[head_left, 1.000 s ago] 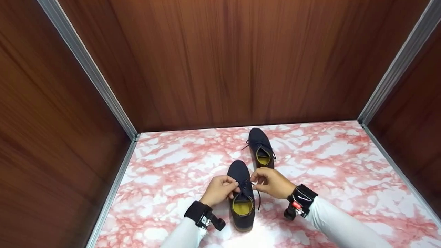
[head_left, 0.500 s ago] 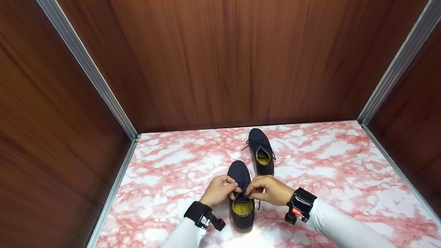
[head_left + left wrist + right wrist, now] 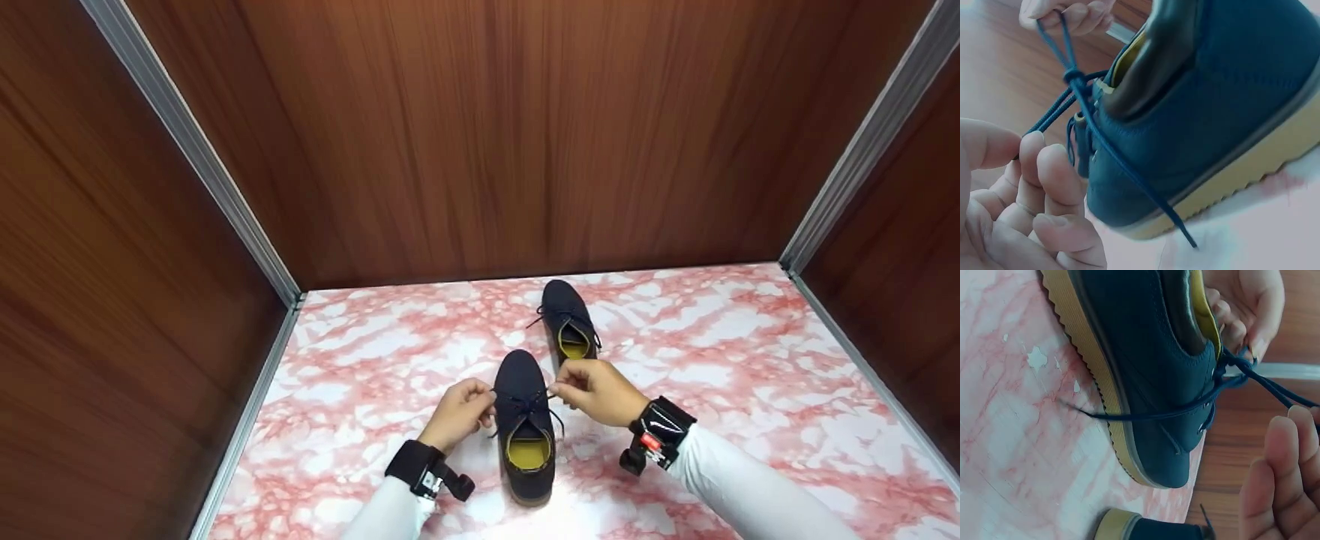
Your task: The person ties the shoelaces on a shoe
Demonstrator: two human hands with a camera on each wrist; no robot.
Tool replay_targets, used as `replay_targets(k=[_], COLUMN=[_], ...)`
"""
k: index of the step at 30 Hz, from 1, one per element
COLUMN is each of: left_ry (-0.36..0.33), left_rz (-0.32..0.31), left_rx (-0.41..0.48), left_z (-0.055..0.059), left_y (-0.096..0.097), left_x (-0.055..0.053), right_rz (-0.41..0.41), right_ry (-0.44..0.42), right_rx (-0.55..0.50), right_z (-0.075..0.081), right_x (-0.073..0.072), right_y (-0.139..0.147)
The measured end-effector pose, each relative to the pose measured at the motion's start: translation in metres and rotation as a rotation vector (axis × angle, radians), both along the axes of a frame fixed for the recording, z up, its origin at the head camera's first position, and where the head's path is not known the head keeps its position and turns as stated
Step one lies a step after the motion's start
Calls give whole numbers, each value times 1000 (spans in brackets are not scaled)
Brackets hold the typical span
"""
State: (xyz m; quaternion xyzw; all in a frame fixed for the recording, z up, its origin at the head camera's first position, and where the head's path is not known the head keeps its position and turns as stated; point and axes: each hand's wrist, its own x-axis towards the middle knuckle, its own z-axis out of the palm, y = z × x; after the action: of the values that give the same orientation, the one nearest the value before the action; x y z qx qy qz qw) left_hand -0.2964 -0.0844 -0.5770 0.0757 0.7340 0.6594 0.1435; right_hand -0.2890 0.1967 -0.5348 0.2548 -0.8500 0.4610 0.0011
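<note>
A dark blue lace-up shoe (image 3: 520,371) with a yellow lining stands in front of me, toe pointing away. Its shoelace (image 3: 1075,79) is knotted over the tongue, with a loop drawn out to each side. My left hand (image 3: 459,411) pinches one loop between thumb and forefinger, left of the shoe. On the other side, my right hand (image 3: 600,391) pinches the opposite loop. One loose lace end hangs down each flank of the shoe. Beyond my right hand lies the second shoe (image 3: 562,300), its lace tied in a bow; my hand hides part of its heel.
Both shoes stand on a red-and-white marbled tabletop (image 3: 360,420). Dark wood panels (image 3: 480,135) with metal edge strips (image 3: 225,187) enclose it at the back and on both sides.
Both hands were close together over the laces, the right one moving in half a second ago. Now they have drawn apart, with a lace loop pulled taut to each side.
</note>
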Motion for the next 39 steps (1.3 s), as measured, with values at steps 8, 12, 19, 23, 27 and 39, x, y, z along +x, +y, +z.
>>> replay_targets(k=[8, 12, 19, 23, 27, 39], left_ry=[-19, -24, -40, -77, -105, -124], left_rz=[3, 4, -21, -47, -56, -43], left_rx=[23, 26, 65, 68, 75, 21], left_z=[-15, -28, -41, -41, -43, -43], left_y=[-23, -30, -36, -38, -36, -28], left_x=[-2, -1, -3, -5, -6, -6], right_rz=[-174, -222, -200, -165, -131, -318], right_ry=[-95, -142, -161, -183, -226, -171], right_rx=[14, 36, 41, 41, 40, 169], right_z=[-21, -33, -47, -53, -62, -69], right_x=[-1, 2, 2, 0, -2, -2], right_y=[12, 17, 21, 22, 25, 15])
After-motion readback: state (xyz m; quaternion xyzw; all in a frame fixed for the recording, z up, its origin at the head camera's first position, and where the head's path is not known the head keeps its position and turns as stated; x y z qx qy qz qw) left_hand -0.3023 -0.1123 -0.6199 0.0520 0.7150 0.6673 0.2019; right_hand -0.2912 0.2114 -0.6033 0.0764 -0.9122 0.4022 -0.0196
